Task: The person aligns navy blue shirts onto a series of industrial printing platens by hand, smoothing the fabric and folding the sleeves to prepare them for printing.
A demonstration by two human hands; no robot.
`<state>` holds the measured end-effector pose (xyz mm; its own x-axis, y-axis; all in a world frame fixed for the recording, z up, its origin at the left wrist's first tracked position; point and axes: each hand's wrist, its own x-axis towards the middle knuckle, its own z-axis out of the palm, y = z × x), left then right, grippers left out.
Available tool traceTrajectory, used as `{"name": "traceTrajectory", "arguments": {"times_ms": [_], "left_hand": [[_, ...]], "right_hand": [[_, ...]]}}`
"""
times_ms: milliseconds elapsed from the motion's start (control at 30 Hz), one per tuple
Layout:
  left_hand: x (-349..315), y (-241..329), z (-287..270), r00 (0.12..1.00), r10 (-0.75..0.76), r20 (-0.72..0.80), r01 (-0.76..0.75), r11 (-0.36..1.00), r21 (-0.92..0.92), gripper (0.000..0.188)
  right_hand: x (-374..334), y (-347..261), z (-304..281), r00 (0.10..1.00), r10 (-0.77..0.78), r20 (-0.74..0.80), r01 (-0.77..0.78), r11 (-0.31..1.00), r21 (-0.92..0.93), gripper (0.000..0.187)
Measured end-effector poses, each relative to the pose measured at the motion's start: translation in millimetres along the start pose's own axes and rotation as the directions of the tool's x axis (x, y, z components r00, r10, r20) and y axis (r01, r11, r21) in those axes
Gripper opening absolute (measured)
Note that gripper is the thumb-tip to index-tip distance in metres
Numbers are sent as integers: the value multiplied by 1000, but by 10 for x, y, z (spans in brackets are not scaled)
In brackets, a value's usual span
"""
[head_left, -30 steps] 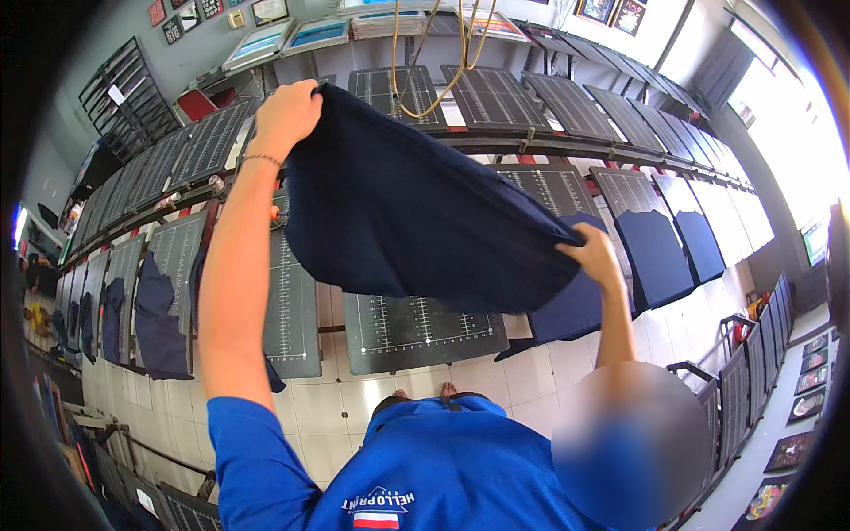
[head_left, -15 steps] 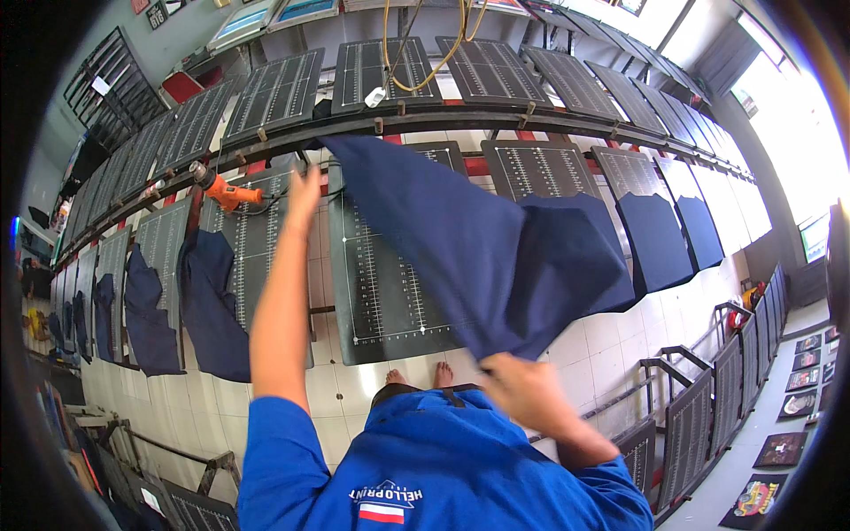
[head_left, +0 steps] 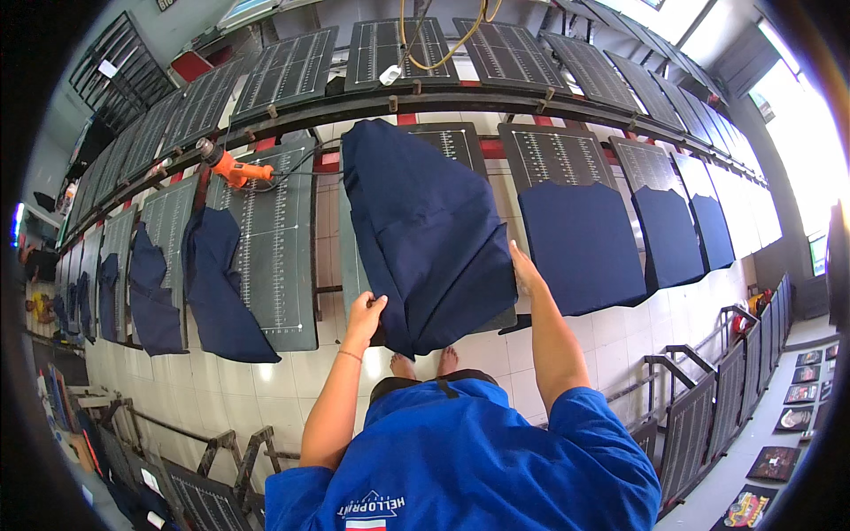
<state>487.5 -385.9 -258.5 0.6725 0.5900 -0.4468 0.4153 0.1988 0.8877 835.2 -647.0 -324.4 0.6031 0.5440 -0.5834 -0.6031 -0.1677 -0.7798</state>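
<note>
A navy fabric piece (head_left: 434,230) lies folded and creased over a dark printing board (head_left: 460,143) in front of me, its lower end hanging over the near edge. At its lower left edge my left hand (head_left: 363,319) is closed, fingers curled in a pinch on the cloth's border. My right hand (head_left: 529,273) rests against the right edge of the fabric with fingers stretched out, the thumb side toward the cloth. Much of the board's ruled marking is hidden under the fabric.
An orange heat gun (head_left: 237,168) lies on the board to the left, its cable running right. Another navy piece (head_left: 580,243) lies flat on the board to the right; a crumpled one (head_left: 217,283) lies leftward. A yellow hose (head_left: 431,65) hangs above the far row.
The fabric, stretched diagonally rightward before, now lies on the board before me. My left hand came down from the far side to its near edge; my right hand moved up to its right edge.
</note>
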Motion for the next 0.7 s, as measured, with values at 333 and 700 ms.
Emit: {"name": "traceTrajectory", "arguments": {"times_ms": [333,700], "left_hand": [[-941,-722,-926,960,-242,-141,160,888,-432,18],[-689,-503,-849,970,-216,-112,135,862,-489,27]], "right_hand": [[-1977,960,-420,960,258,-108,-247,598,-763,35],[-1406,167,925,643,-757,114,306,118,-945,51]]}}
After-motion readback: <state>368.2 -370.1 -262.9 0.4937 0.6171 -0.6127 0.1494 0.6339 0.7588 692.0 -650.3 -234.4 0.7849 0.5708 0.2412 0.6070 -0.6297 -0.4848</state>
